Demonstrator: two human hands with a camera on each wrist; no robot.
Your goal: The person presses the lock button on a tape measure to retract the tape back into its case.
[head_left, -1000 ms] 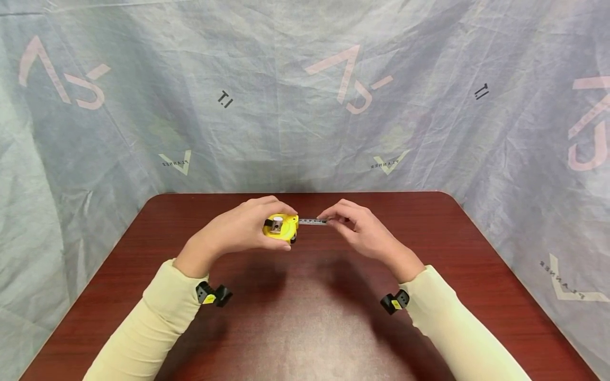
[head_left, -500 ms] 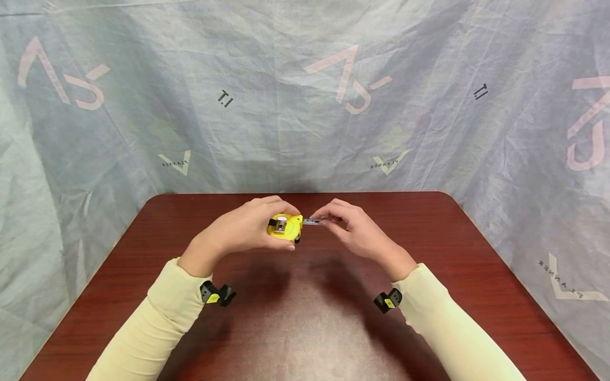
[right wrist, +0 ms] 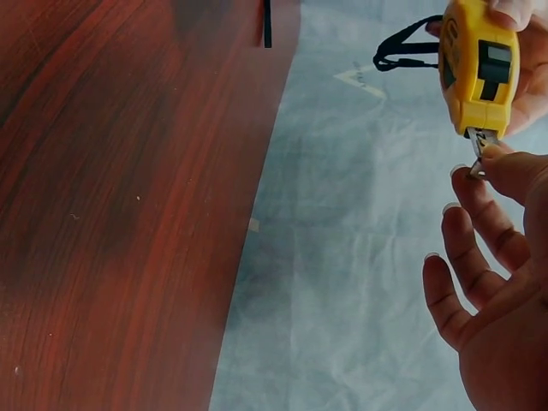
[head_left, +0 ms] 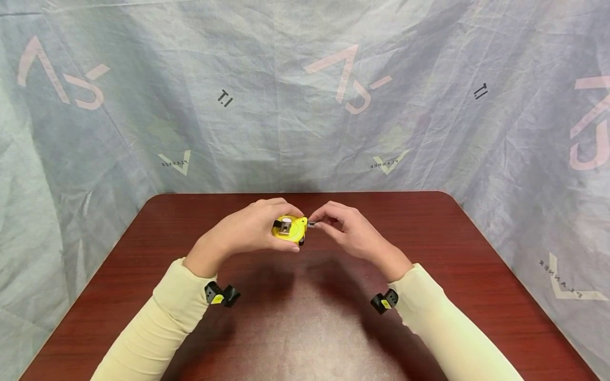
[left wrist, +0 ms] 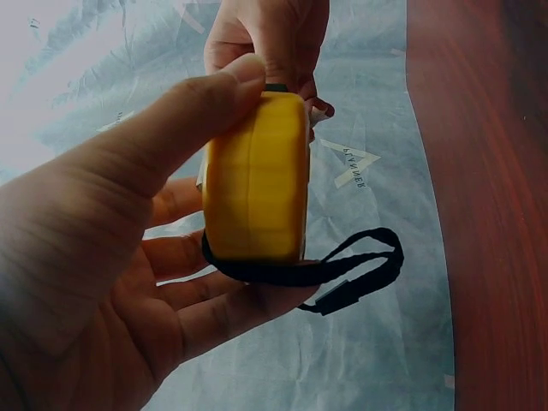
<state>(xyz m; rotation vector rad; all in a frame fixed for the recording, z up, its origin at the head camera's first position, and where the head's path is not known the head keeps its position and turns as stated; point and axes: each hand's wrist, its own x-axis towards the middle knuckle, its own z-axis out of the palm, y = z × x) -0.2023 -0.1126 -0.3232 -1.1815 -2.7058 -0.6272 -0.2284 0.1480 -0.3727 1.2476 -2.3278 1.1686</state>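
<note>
A yellow tape measure [head_left: 292, 228] with a metal belt clip is held above the table by my left hand [head_left: 248, 227], thumb on one edge and fingers round the other. Its black wrist strap [left wrist: 368, 257] loops out beside the fingers in the left wrist view. My right hand [head_left: 350, 227] pinches the hooked end of the metal blade [right wrist: 481, 139] between thumb and index finger. Only a short piece of blade shows between the case and those fingertips. In the right wrist view the black lock button [right wrist: 494, 68] faces the camera, and the other right fingers are spread.
Below the hands lies a dark red wooden table [head_left: 305, 328] with rounded far corners. A grey printed cloth [head_left: 295, 106] hangs behind it and along both sides. Each wrist carries a small black camera.
The hands have come closer together, the left moving slightly right and the right moving left. The exposed blade has shortened as it slid back into the case.
</note>
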